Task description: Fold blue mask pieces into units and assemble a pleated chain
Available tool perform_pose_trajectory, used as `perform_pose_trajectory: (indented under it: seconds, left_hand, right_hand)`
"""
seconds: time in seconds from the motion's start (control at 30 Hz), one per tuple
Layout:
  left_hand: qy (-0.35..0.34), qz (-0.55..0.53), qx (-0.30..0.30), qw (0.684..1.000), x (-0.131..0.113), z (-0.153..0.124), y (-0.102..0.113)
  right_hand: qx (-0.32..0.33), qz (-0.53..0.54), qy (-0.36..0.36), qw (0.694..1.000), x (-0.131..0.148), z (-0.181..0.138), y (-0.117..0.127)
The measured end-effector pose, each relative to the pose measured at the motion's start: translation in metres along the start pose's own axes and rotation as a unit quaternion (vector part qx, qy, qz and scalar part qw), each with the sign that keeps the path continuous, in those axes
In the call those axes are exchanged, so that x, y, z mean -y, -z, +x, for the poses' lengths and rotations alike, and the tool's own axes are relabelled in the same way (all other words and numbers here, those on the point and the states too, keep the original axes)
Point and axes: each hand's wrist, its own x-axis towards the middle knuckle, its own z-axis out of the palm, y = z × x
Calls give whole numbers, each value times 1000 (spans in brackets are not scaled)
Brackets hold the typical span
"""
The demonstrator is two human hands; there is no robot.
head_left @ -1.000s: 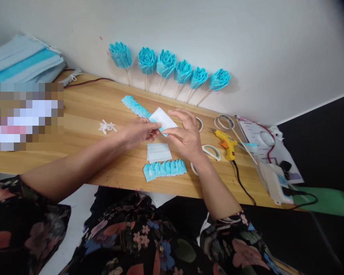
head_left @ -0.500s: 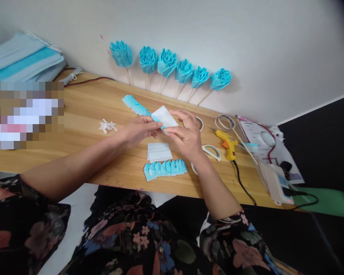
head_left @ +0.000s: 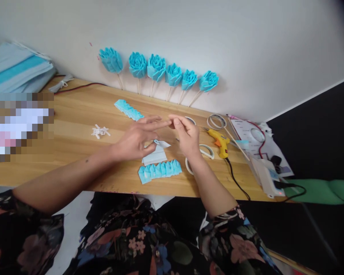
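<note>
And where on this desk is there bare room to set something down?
The desk is bare between the white scraps and the dark cord, left of the upper blue strip. It's crowded at right, around the glue gun and tape rolls.

The left hand point(head_left: 136, 138) touches the right hand point(head_left: 189, 135). Behind them, six blue flowers point(head_left: 173, 74) lean against the wall point(head_left: 246, 57).

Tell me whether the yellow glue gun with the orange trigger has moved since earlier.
No. The yellow glue gun keeps its place on the brown wooden table, judged against the white rectangular power strip; the camera itself shifted.
</note>
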Motion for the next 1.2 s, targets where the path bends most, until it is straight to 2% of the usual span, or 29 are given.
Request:
perform_pose_trajectory:
  seconds: [0.2,0.43,0.63,0.93,1.2]
  left_hand:
    - [-30,97,28,994,-1,-3,1]
    - [-69,141,4,988,0,-4,-2]
    - [-92,175,0,980,-2,-5,0]
    - [-120,201,-28,972,5,-5,-1]
    - [-152,333,-15,930,8,-5,-3]
  right_hand:
    - [7,89,-60,994,2,2,0]
    - [-2,97,-63,993,6,3,-2]
    - [-21,149,-31,988,3,4,-2]
    - [-34,-11,40,999,7,2,1]
    - [-46,-127,120,984,6,0,-2]
